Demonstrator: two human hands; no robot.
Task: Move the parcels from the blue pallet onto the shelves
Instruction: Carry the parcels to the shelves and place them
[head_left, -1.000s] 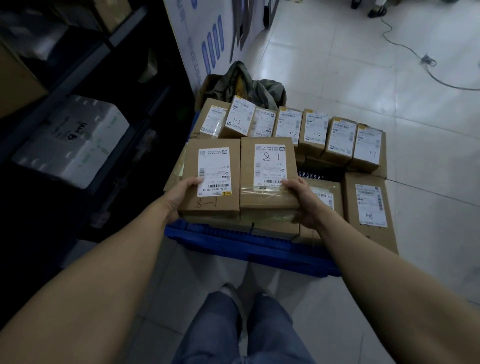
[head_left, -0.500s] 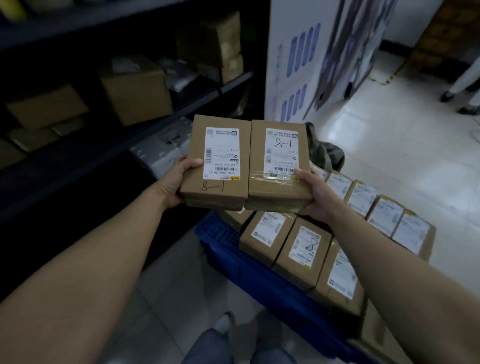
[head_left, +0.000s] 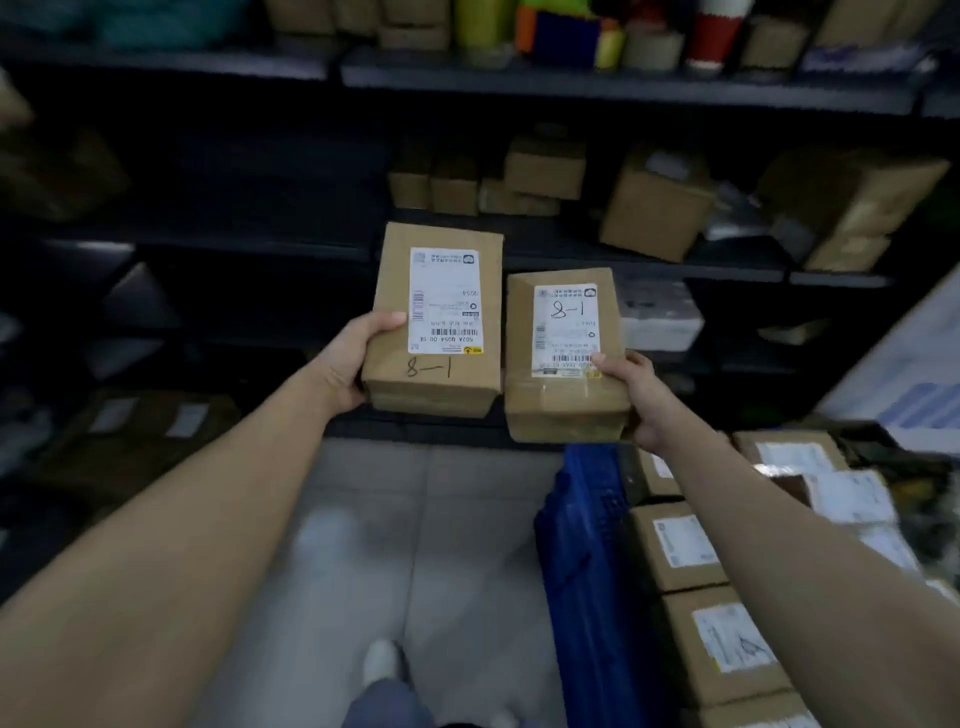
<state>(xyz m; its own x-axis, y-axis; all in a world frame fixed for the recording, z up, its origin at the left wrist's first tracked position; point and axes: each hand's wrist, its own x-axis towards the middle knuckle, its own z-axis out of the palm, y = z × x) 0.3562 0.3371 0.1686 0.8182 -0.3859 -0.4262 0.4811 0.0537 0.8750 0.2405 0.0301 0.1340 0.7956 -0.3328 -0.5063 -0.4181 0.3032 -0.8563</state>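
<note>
**In front of the shelving: one parcel in each hand**

In front of the dark shelves (head_left: 571, 260), both arms reach forward. Left hand (head_left: 353, 364) clamped on the near left edge of the left parcel (head_left: 441, 374), thumb on top beside the white label, fingers underneath. "8—1" handwritten below the label. Right hand (head_left: 639, 400) clamped on the near right corner of the right parcel (head_left: 563, 405), thumb pressing the label's lower edge; "8-1" written on that label. Left parcel held higher; the two parcels just beside each other, touching or not cannot be told. Both off the blue pallet (head_left: 587, 561), which sits low at right, more labelled boxes (head_left: 691, 551) on it. Cardboard cartons (head_left: 654, 213) on the middle shelf behind. Tiled floor (head_left: 415, 519) below.
</note>
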